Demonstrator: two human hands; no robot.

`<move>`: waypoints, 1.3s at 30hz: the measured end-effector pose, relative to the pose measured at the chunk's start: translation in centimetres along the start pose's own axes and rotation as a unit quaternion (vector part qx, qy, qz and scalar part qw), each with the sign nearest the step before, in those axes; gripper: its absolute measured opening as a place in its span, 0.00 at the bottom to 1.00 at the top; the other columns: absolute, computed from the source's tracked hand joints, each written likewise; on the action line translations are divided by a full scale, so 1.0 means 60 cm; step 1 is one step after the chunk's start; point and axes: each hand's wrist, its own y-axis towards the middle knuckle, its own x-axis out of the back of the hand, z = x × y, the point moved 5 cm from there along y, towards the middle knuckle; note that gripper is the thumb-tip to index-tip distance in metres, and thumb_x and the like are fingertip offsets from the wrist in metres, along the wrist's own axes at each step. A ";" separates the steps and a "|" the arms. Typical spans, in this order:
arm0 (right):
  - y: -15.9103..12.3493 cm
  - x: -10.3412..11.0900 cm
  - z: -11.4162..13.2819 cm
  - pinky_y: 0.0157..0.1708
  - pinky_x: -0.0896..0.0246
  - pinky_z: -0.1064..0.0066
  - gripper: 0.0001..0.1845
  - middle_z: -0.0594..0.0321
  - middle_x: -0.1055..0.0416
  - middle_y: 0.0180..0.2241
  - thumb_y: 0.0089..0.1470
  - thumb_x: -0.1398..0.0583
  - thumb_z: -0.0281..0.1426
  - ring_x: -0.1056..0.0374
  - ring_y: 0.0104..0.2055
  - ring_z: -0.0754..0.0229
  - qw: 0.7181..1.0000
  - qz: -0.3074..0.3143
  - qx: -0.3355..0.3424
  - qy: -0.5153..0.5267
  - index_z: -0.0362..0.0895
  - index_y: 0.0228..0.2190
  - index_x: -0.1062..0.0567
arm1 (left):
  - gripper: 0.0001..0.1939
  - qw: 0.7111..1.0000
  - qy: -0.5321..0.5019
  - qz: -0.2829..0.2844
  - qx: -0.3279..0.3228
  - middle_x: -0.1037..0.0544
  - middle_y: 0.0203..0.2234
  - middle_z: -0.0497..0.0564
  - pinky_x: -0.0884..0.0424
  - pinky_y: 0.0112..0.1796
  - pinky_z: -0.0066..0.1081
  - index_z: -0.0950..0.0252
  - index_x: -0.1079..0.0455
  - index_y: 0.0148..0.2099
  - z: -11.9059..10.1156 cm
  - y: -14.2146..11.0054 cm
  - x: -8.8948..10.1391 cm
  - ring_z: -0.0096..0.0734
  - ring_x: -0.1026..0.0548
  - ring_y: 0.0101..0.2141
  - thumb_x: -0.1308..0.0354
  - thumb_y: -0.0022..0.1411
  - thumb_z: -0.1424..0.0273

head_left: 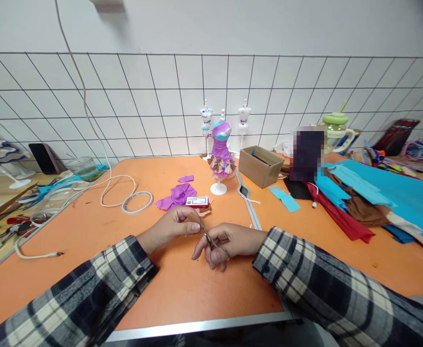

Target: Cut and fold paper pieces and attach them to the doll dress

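Note:
Over the orange table point(153, 299), my left hand point(175, 225) pinches a small brown piece point(193, 218) that looks like crepe paper or thin cloth. My right hand point(224, 243) is closed around the handles of small metal scissors point(209, 237), whose blades point up and left against the brown piece. Fingers cover part of that piece. Just beyond my left hand lie crumpled purple paper point(178, 196) and a small red and white box point(197, 202). Farther back, a mini dress form point(221, 149) wears a purple dress with a brown ruffled hem.
Two white mini dress forms point(244, 118) stand against the tiled wall. A cardboard box point(260, 166) sits right of centre, beside a grey zipper strip point(249, 205). White tape point(137, 202) and a cable point(106, 193) lie left. Coloured sheets point(356, 188) and a lidded jar point(336, 130) are right.

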 end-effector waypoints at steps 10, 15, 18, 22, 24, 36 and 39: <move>0.001 0.004 -0.006 0.27 0.31 0.75 0.36 0.63 0.32 0.29 0.44 0.33 0.50 0.33 0.29 0.66 1.000 -0.003 -0.001 0.000 0.39 0.47 0.25 | 0.19 0.999 0.028 0.001 0.017 0.27 0.20 0.47 0.39 0.27 0.26 0.69 0.30 0.27 -0.001 0.000 0.000 0.26 0.32 0.24 0.31 0.49 0.57; 0.002 0.006 -0.010 0.27 0.31 0.75 0.34 0.63 0.32 0.29 0.45 0.33 0.49 0.33 0.29 0.66 1.000 -0.002 0.002 -0.001 0.39 0.48 0.25 | 0.16 1.000 0.025 -0.015 0.003 0.24 0.24 0.48 0.37 0.30 0.27 0.68 0.26 0.30 -0.004 0.000 0.001 0.28 0.29 0.27 0.31 0.49 0.59; 0.003 0.003 -0.007 0.27 0.31 0.75 0.35 0.63 0.32 0.29 0.44 0.33 0.50 0.33 0.29 0.66 1.000 0.004 0.002 0.002 0.39 0.47 0.25 | 0.16 0.998 0.001 -0.054 -0.013 0.21 0.34 0.52 0.35 0.38 0.30 0.65 0.23 0.37 -0.008 -0.003 0.002 0.35 0.26 0.38 0.30 0.49 0.61; 0.001 0.000 -0.003 0.27 0.31 0.76 0.35 0.63 0.33 0.29 0.43 0.33 0.51 0.33 0.30 0.66 1.000 0.011 0.003 0.007 0.39 0.46 0.24 | 0.34 0.998 -0.039 -0.048 -0.008 0.22 0.29 0.47 0.34 0.37 0.30 0.59 0.34 0.60 -0.009 -0.007 -0.005 0.31 0.26 0.33 0.31 0.52 0.64; 0.000 -0.002 -0.002 0.27 0.31 0.76 0.35 0.63 0.32 0.28 0.43 0.33 0.50 0.33 0.31 0.65 1.000 0.012 0.003 0.011 0.39 0.46 0.24 | 0.41 0.998 -0.051 -0.043 -0.006 0.24 0.24 0.43 0.35 0.35 0.29 0.58 0.41 0.65 -0.009 -0.008 -0.007 0.27 0.28 0.28 0.31 0.52 0.65; -0.001 0.000 -0.006 0.29 0.30 0.75 0.33 0.63 0.33 0.30 0.46 0.34 0.50 0.32 0.32 0.65 1.000 0.026 0.001 0.001 0.39 0.47 0.25 | 0.18 1.000 -0.021 -0.010 0.002 0.25 0.22 0.48 0.37 0.28 0.27 0.69 0.30 0.27 0.000 -0.002 -0.004 0.26 0.30 0.25 0.30 0.49 0.58; 0.000 0.003 -0.009 0.29 0.31 0.75 0.33 0.63 0.32 0.30 0.46 0.34 0.50 0.32 0.31 0.65 1.000 0.025 -0.006 -0.004 0.39 0.47 0.25 | 0.19 1.000 -0.007 0.006 0.006 0.24 0.23 0.49 0.37 0.28 0.27 0.69 0.30 0.27 -0.001 -0.002 -0.006 0.27 0.30 0.25 0.31 0.49 0.57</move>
